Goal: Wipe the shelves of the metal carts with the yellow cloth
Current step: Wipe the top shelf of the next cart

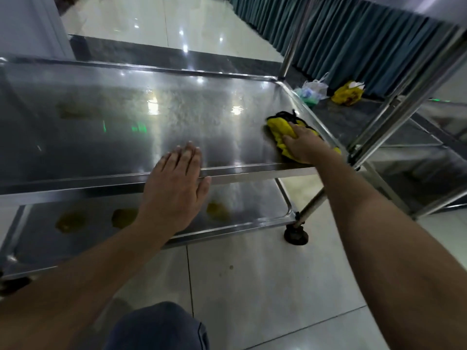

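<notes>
1. A glossy tiled floor (pixel 252 286) is bordered at the far side by a teal curtain (pixel 353 41); two plastic bags (pixel 328 93) lie at its foot
2. The upper shelf (pixel 126 127) of the metal cart (pixel 227 173) is being wiped. The yellow cloth (pixel 280 131) lies near the shelf's right end, just beside the raised rim
3. The right hand (pixel 303 145) is laid on the cloth, fingers pressed down on it. Whether the fingertips curl into the fabric cannot be told
4. The left hand (pixel 174 183) is spread flat, fingers together, over the front rim, bracing the cart
5. Risk: the cart stands on castors (pixel 295 236), so a hard stroke could roll it if the bracing hand lifts. Cloth bunched at the rim could leave the corner unwiped
6. Brownish patches on the lower shelf (pixel 151 223) may be stains or reflections; this is unclear. A second cart (pixel 417 122) at right is cut off by the frame
</notes>
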`<move>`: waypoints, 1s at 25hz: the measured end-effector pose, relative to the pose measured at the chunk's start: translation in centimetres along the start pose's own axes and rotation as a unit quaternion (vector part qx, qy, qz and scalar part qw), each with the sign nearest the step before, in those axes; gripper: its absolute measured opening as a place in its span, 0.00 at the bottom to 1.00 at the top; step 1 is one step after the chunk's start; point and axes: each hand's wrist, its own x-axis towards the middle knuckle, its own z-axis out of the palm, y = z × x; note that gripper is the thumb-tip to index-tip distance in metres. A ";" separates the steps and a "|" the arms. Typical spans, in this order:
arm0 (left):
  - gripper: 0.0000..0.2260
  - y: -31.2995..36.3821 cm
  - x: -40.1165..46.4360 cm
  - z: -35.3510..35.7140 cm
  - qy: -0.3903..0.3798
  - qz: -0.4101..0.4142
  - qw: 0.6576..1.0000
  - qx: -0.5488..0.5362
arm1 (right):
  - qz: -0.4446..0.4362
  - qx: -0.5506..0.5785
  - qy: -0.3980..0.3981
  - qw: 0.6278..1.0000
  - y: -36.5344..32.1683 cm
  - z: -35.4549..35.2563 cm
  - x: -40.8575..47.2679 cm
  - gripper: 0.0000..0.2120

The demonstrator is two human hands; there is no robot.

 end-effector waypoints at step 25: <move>0.28 -3.2 -4.3 -2.8 -0.061 0.026 0.989 -0.133 | -0.078 -0.078 0.207 0.972 -10.8 4.9 -13.8 0.19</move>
